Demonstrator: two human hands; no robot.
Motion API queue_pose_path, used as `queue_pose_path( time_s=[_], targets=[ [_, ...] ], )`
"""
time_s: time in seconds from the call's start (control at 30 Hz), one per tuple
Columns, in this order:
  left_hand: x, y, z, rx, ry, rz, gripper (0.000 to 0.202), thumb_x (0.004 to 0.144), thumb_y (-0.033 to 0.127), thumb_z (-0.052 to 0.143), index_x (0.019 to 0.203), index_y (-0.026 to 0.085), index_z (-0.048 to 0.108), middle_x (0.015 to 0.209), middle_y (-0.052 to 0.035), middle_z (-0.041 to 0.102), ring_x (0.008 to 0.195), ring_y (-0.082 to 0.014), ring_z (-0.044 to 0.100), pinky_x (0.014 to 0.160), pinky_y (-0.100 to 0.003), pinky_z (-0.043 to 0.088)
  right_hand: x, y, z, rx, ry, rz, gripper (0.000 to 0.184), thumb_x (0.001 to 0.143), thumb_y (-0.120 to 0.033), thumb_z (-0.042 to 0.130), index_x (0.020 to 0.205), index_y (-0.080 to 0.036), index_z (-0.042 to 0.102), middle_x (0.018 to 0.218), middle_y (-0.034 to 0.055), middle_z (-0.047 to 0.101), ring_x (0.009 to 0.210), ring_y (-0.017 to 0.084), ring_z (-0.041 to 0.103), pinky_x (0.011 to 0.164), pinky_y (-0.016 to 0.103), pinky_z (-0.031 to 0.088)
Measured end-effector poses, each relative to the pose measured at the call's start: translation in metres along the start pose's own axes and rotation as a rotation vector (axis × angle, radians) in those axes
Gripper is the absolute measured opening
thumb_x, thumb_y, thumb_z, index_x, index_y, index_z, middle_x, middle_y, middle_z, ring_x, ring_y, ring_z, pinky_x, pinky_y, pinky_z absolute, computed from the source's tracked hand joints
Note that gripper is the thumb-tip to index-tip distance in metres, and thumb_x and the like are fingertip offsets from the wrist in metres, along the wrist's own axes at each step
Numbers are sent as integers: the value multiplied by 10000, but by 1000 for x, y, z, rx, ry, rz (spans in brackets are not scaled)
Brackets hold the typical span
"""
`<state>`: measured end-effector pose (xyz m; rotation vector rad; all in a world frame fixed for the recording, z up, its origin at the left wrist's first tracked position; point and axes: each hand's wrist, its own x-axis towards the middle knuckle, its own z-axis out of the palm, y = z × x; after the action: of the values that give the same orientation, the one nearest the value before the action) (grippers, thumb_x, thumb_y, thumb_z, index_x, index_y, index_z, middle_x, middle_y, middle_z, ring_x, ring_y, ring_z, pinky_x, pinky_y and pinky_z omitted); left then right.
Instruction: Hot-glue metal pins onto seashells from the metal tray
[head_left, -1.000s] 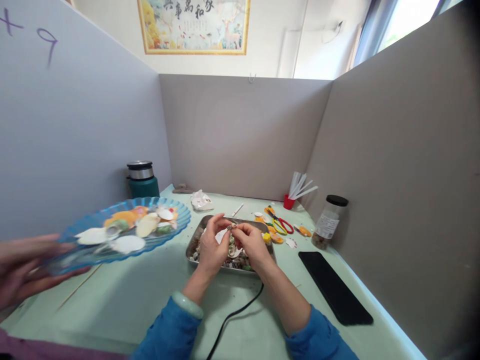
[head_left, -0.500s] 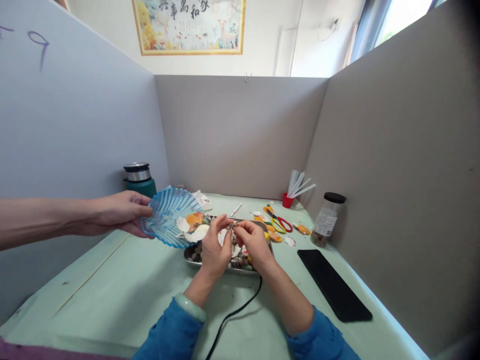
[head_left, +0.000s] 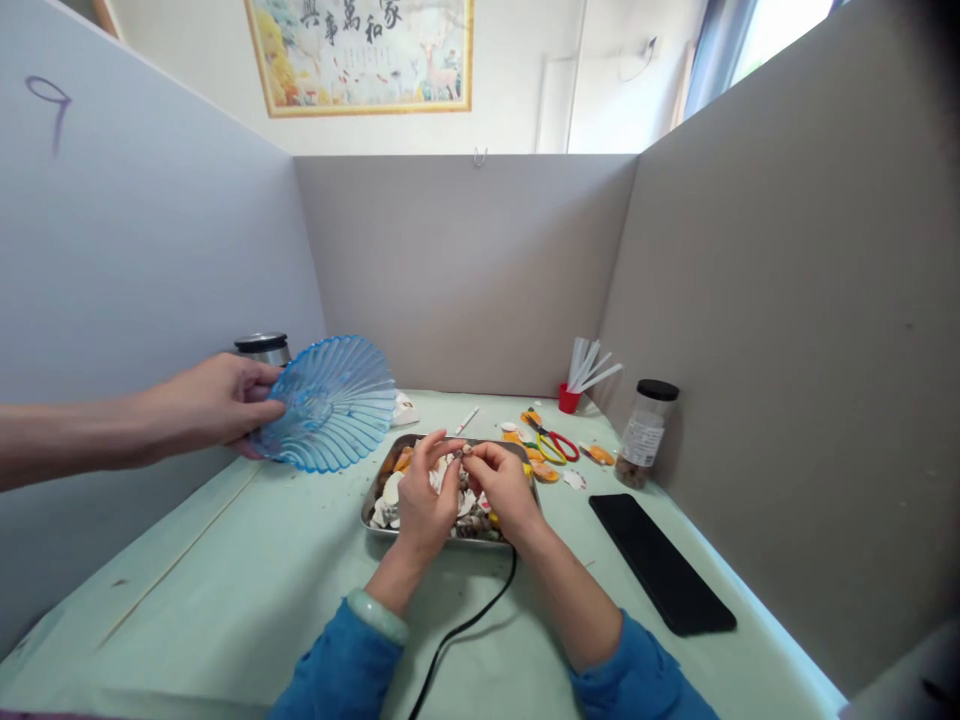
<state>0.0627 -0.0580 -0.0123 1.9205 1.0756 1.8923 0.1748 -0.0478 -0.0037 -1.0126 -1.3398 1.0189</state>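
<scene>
My left hand [head_left: 426,505] and my right hand [head_left: 508,490] meet over a metal tray [head_left: 366,515], fingertips pinched together. Between them is a small shell [head_left: 466,450], grey-brown and pale, mostly covered by the fingers. Under my hands the tray holds a heap of shells: white flat pieces [head_left: 390,490], orange ones and small dark ones. My wrists partly hide its contents. From the left another person's hand [head_left: 240,400] holds a clear blue fluted plate [head_left: 334,405], tilted and with nothing on it, above the tray's left side.
Red-and-yellow-handled scissors [head_left: 553,445] lie among orange shells behind the tray. Farther right stand a red cup [head_left: 569,398] of glue sticks and a black-lidded jar [head_left: 646,435]. A black phone [head_left: 660,565] and a black cable [head_left: 472,622] lie nearer me. Grey partitions [head_left: 465,270] enclose the table.
Shells that lay on the blue plate have gone into the tray's left side. The other person's hand has raised and tilted the plate. My hands stay together on the small shell.
</scene>
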Motion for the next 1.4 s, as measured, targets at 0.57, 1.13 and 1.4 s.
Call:
queue_pose_path(
  time_s=[0.57, 1.13, 1.4],
  targets=[
    [3, -8, -2, 2, 9, 20, 444, 822, 152, 534, 1245, 210, 416, 1056, -89, 644, 952, -188, 631, 874, -368, 480, 1, 7, 1, 28, -3, -21, 187, 896, -295, 550, 966, -128, 598, 876, 15, 629, 685, 116, 611, 603, 272, 521],
    [2, -13, 0, -12, 25, -28, 446, 788, 155, 574, 1215, 212, 458, 936, -55, 641, 895, -187, 624, 871, -376, 471, 2, 8, 1, 8, 7, -22, 182, 896, -295, 551, 942, -126, 600, 839, 5, 626, 648, 104, 602, 573, 254, 515],
    [3, -15, 1, -158, 72, -124, 448, 754, 194, 622, 1183, 215, 493, 938, -52, 614, 875, -179, 619, 847, -351, 481, 1, 7, 3, 40, 17, -58, 186, 903, -300, 539, 945, -127, 594, 821, 1, 620, 624, 96, 592, 558, 246, 508]
  ],
)
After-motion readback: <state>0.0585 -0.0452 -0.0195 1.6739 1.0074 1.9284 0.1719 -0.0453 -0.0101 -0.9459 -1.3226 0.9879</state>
